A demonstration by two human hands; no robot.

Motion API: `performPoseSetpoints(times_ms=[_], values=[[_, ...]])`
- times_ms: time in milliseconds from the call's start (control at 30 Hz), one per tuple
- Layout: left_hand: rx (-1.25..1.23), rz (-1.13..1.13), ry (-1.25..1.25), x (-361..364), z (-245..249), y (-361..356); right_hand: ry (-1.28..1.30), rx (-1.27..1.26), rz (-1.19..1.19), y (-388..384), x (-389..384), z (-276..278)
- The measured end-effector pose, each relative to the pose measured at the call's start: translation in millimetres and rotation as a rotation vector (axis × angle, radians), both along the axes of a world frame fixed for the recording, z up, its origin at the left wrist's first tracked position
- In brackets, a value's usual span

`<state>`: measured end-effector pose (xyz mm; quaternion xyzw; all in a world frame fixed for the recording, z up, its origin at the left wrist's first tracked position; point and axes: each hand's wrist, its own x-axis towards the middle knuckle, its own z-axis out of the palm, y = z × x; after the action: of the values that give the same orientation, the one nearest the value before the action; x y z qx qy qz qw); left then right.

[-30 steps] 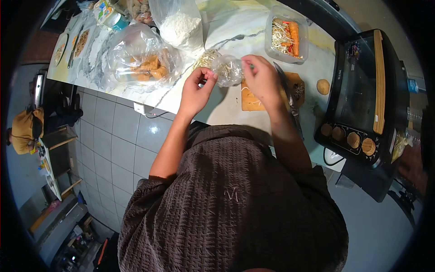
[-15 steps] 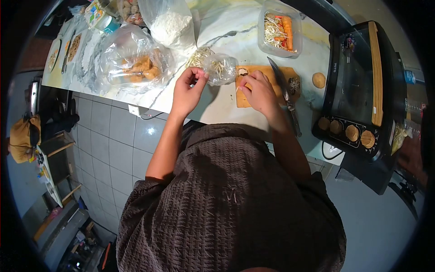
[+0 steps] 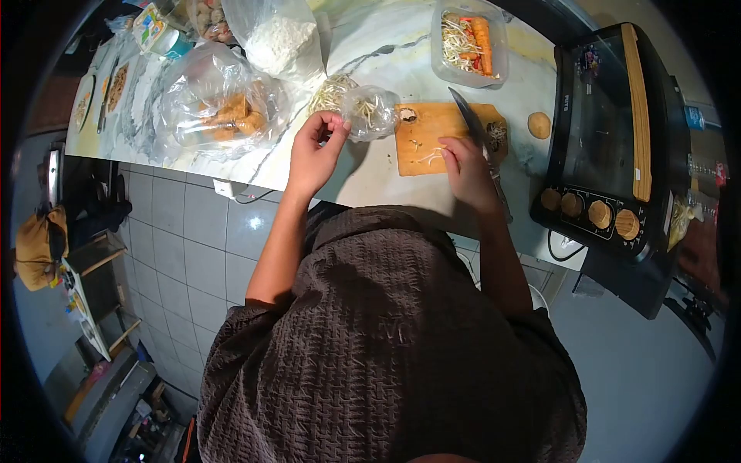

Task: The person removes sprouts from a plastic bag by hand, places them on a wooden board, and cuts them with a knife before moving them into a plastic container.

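Observation:
My left hand [image 3: 315, 154] is closed in a pinch at the left edge of a clear plastic bag [image 3: 375, 127] with bean sprouts in it. What lies between those fingertips is too small to make out. Loose bean sprouts [image 3: 330, 94] lie behind the bag. My right hand [image 3: 468, 176] hovers at the front of a wooden cutting board [image 3: 448, 116], thumb and index finger apart. A few sprout strands [image 3: 431, 157] lie on the board beside its thumb. A large knife [image 3: 468, 116] rests across the board, its handle partly hidden behind my right hand.
A plastic container [image 3: 471, 77] of sprouts and carrots stands at the back. Right are a potato-like round item [image 3: 539, 125] and a black toaster oven [image 3: 602, 131]. Left are a bag of flour-like powder [image 3: 282, 46] and a bag of fried tofu-like pieces [image 3: 231, 116].
My right hand has moved right and toward me, from the board's left part, and its fingers have parted. Sprout strands on the board are now uncovered. My left hand keeps its pinch.

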<state>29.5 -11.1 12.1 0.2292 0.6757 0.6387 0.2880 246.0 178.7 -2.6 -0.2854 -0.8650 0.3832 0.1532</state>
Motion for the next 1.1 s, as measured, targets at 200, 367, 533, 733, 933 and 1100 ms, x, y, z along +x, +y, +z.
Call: performPoseSetpoints(times_ms=[200,367,533,733,933,1100], values=[[0.003,-0.022,-0.004,1.1,-1.9,1.7,0.002,0.202,0.167,-3.5,1.3,12.0],[-0.013,-0.036,0.0,-1.1,5.3,1.6,-0.027,0.171,0.262,4.6,-3.8,8.6],[-0.027,-0.034,0.012,-3.7,13.0,2.3,-0.103,0.315,0.278,-0.4,-5.6,3.6],[-0.071,-0.069,0.006,-8.1,18.5,-0.5,0.065,0.147,0.177,-8.2,-38.5,29.1],[-0.069,-0.083,-0.011,-8.6,21.2,1.0,0.231,0.098,0.159,-29.7,-111.1,31.2],[-0.01,-0.04,0.025,-8.1,18.2,-1.0,0.331,-0.001,0.005,-25.5,-103.2,28.6]])
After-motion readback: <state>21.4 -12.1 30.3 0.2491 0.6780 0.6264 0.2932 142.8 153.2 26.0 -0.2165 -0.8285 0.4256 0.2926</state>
